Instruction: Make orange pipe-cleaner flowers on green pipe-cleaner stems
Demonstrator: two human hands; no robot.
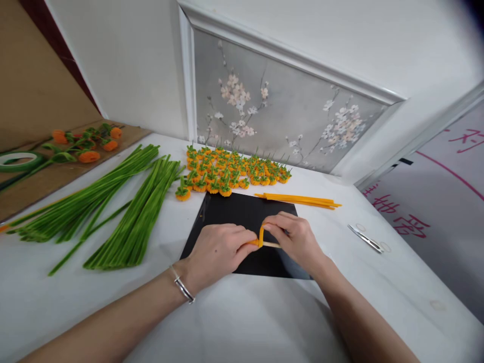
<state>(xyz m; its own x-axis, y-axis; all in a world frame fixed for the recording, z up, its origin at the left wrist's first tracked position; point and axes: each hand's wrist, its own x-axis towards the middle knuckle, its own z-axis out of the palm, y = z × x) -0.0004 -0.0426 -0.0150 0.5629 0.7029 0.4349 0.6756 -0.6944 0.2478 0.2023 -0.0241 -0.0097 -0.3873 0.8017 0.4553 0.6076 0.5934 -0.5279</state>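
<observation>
Pinching one orange strip (261, 235) at a stick (271, 245): left hand (217, 247), right hand (297, 234) (orange pompoms (226, 192) look done; loose strips (302, 200) wait)!

I see a bright orange fuzzy strip (261, 235), a pale cream thin stick (271, 245) and a plain black rectangular mat (227, 214). Small round fuzzy pieces (226, 191) show orange below, green on top; the long fuzzy stems (141, 224) are green. Over there, a grey framed panel (298, 96) wears pale pink-and-white blossoms (236, 92).
</observation>
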